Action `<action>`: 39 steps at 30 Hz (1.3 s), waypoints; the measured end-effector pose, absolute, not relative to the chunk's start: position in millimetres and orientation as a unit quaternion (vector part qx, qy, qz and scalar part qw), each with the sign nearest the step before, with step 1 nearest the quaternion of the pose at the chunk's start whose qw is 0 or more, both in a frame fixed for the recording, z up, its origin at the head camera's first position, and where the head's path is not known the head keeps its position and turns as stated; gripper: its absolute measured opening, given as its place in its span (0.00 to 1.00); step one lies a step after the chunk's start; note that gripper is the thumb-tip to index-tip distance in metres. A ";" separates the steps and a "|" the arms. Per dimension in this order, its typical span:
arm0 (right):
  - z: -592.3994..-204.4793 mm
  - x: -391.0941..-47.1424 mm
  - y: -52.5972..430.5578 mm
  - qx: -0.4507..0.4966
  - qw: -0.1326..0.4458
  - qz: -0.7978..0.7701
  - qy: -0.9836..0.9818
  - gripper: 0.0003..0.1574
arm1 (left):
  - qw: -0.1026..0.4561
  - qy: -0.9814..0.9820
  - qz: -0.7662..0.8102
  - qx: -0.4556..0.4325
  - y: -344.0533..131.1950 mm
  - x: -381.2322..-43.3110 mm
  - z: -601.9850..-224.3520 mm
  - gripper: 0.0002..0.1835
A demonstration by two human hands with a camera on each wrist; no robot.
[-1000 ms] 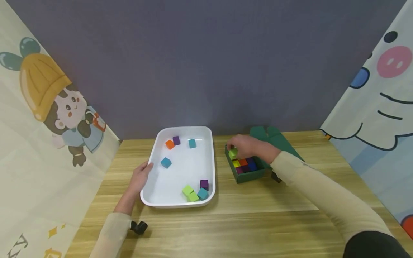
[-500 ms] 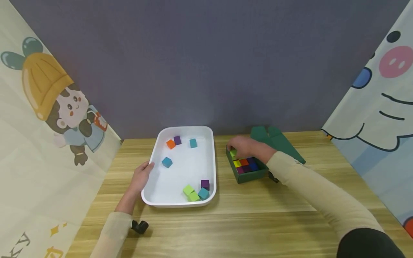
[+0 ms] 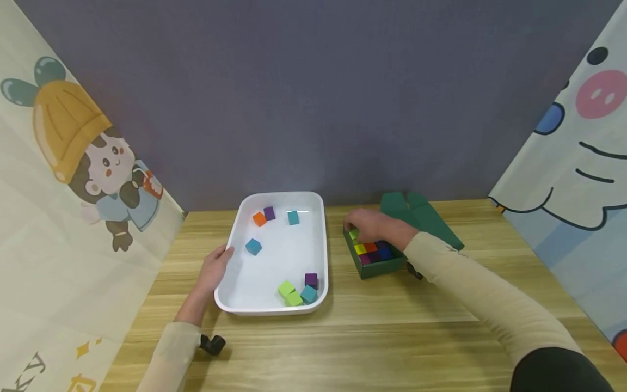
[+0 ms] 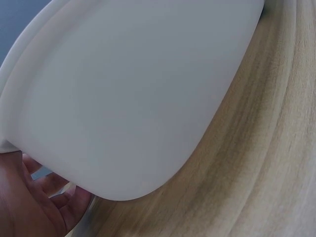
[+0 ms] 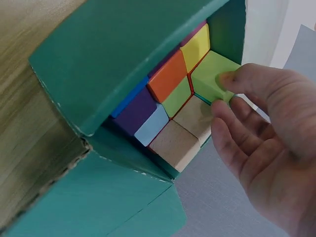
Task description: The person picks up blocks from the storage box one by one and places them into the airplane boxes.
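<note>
- Gripped the white tray [image 3: 279, 261] at its left edge with the left hand [image 3: 213, 269], closed on it with thumb over the rim and fingers curled at the outside.
- Pinched a light green cube [image 5: 210, 74] between thumb and fingertips of the right hand [image 3: 373, 224], parted only by the cube.
- Held that cube inside the green box [image 3: 384, 268], in a corner beside two plain wooden cubes [image 5: 174, 144]; could not tell whether it touched the bottom.
- Saw yellow [image 5: 196, 47] and orange [image 5: 168, 76] cubes packed close by.
- Counted eight loose cubes [image 3: 253, 246] in the tray, four clustered at the near right corner.
- Saw the box's lid [image 3: 431, 218] folded open over the wooden table [image 3: 372, 337].
</note>
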State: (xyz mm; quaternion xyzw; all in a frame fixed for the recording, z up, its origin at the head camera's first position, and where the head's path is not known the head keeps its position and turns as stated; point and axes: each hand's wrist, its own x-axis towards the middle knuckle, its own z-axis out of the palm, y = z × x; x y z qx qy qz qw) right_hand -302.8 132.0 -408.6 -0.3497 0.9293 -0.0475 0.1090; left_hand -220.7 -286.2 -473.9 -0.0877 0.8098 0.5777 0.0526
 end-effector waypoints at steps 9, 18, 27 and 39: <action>-397.0 -293.3 128.7 -0.348 0.113 -0.033 0.930 0.15 | 0.059 0.809 0.578 -0.091 -285.9 -220.8 -474.6 0.35; -370.7 -252.0 70.7 -0.423 0.103 -0.047 0.899 0.09 | 0.056 0.811 0.574 -0.101 -284.3 -223.5 -473.0 0.34; -370.3 -218.2 -0.5 -0.443 0.187 -0.042 0.876 0.13 | 0.062 0.804 0.582 -0.099 -284.0 -223.1 -474.5 0.34; -394.1 -207.9 -52.3 -0.459 0.230 -0.005 0.858 0.10 | 0.052 0.806 0.582 -0.095 -286.4 -224.0 -476.5 0.33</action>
